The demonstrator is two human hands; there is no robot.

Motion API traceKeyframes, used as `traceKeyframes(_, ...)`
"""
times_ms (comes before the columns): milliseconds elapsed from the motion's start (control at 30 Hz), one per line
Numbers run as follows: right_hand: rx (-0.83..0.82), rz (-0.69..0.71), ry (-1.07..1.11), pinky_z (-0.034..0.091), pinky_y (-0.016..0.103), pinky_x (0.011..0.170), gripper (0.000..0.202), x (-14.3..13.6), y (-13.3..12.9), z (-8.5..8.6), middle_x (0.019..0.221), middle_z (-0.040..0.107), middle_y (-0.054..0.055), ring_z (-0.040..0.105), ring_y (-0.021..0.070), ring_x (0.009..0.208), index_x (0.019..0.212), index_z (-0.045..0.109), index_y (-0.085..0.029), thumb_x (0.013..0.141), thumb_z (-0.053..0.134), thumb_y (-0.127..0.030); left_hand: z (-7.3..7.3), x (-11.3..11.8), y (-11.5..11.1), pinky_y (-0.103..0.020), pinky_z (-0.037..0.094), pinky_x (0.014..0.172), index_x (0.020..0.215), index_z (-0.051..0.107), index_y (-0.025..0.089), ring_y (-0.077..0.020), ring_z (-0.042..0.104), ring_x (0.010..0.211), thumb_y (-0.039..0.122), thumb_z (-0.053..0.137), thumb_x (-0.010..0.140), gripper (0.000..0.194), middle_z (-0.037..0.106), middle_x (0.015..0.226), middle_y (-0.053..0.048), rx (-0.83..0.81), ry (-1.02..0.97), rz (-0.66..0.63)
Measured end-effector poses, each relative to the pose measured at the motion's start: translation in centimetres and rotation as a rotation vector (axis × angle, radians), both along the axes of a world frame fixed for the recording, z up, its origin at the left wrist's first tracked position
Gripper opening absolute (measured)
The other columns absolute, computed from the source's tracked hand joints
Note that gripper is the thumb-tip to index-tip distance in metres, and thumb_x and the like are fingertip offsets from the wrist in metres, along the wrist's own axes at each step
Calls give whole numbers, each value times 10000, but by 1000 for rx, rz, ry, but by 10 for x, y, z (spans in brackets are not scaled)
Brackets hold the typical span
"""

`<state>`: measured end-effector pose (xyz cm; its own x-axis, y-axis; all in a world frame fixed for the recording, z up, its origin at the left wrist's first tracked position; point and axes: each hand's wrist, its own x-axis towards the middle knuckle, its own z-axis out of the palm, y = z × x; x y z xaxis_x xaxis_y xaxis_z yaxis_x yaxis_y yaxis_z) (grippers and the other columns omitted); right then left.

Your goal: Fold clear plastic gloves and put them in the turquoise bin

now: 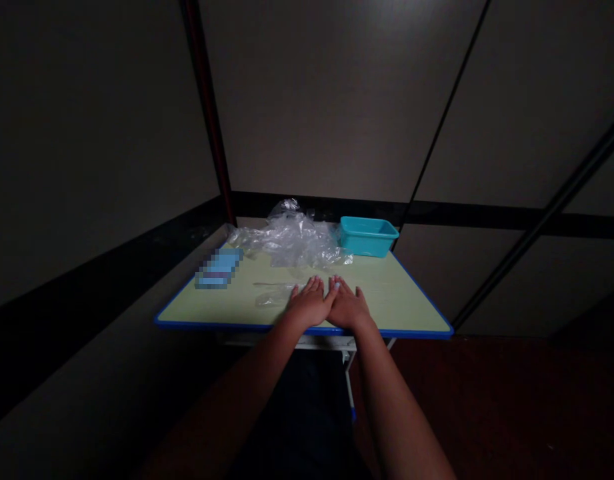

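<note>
My left hand [309, 304] lies palm down near the front edge of the table, fingers stretched out. Partly under it and to its left is a flat clear plastic bag [273, 296]. Right beside it, my right hand [349, 307] also rests flat with its fingers extended, and the two thumbs meet or overlap. Neither hand grasps anything that I can see; whatever lies beneath the palms is hidden. Beyond the hands, a heap of crumpled clear plastic bags [299, 240] spreads over the back of the table.
A turquoise plastic basket [369, 245] stands at the back right of the pale yellow, blue-edged table [401, 300]. On the left lies a pixelated light-blue flat item [219, 268]. Dark panelled walls [317, 100] rise behind and to the left.
</note>
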<state>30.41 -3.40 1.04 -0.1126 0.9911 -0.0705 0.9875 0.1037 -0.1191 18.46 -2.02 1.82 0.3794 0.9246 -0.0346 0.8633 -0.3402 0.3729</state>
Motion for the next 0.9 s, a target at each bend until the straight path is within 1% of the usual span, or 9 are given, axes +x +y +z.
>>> traceKeyframes(133, 3, -25, 16, 84, 549, 1161, 862, -1, 0, 0, 1610, 68, 128, 60, 224, 1487, 1539, 94, -93, 877, 330, -593, 0, -16, 0, -541, 133, 1170, 1498, 292, 208, -213, 152, 1478, 534, 43, 947, 687, 199, 1591, -59, 24, 61, -13)
traceKeyframes(233, 2, -36, 30, 74, 544, 1160, 945, -2, -1, 1, 1609, 78, 146, 44, 240, 1487, 1538, 80, -80, 853, 326, -682, 0, -30, 4, -530, 127, 1175, 1495, 298, 194, -199, 164, 1476, 527, 56, 950, 683, 213, 1588, -48, 27, 87, -9)
traceKeyframes(300, -2, -39, 35, 72, 541, 1159, 975, -2, -2, 2, 1608, 79, 155, 30, 248, 1487, 1538, 70, -75, 844, 321, -712, 0, -42, 8, -523, 128, 1176, 1491, 306, 185, -195, 167, 1475, 529, 75, 950, 682, 221, 1586, -52, 29, 107, 4)
traceKeyframes(467, -5, -43, 40, 61, 548, 1157, 1011, -1, -2, 1, 1607, 72, 163, 24, 253, 1487, 1536, 64, -65, 830, 288, -754, 1, -79, 19, -564, 117, 1164, 1484, 323, 200, -218, 167, 1476, 516, 109, 954, 653, 225, 1583, -76, 51, 149, 84)
traceKeyframes(567, -6, -42, 48, 61, 552, 1158, 1034, -1, -1, 1, 1607, 69, 159, 33, 255, 1487, 1537, 72, -70, 815, 272, -782, 0, -101, 23, -575, 105, 1162, 1485, 322, 181, -229, 161, 1476, 513, 118, 953, 659, 216, 1583, -94, 59, 169, 140)
traceKeyframes(667, -1, -38, 61, 60, 554, 1158, 1043, -1, -2, 1, 1606, 63, 154, 48, 252, 1487, 1537, 76, -71, 809, 270, -793, -1, -119, 26, -583, 103, 1163, 1493, 302, 167, -240, 149, 1478, 525, 125, 949, 675, 179, 1591, -95, 53, 199, 197)
traceKeyframes(767, 2, -35, 69, 57, 569, 1155, 1043, -1, -3, 2, 1606, 58, 144, 54, 247, 1487, 1533, 77, -59, 811, 269, -787, -3, -129, 29, -587, 91, 1163, 1507, 262, 161, -239, 130, 1482, 546, 113, 942, 701, 135, 1598, -92, 35, 215, 229)
traceKeyframes(900, 2, -37, 80, 53, 571, 1156, 1053, -1, -4, 3, 1606, 62, 134, 58, 242, 1487, 1532, 77, -56, 804, 275, -791, -8, -131, 32, -581, 79, 1169, 1519, 216, 129, -228, 95, 1487, 573, 107, 931, 744, 114, 1602, -93, 38, 230, 256)
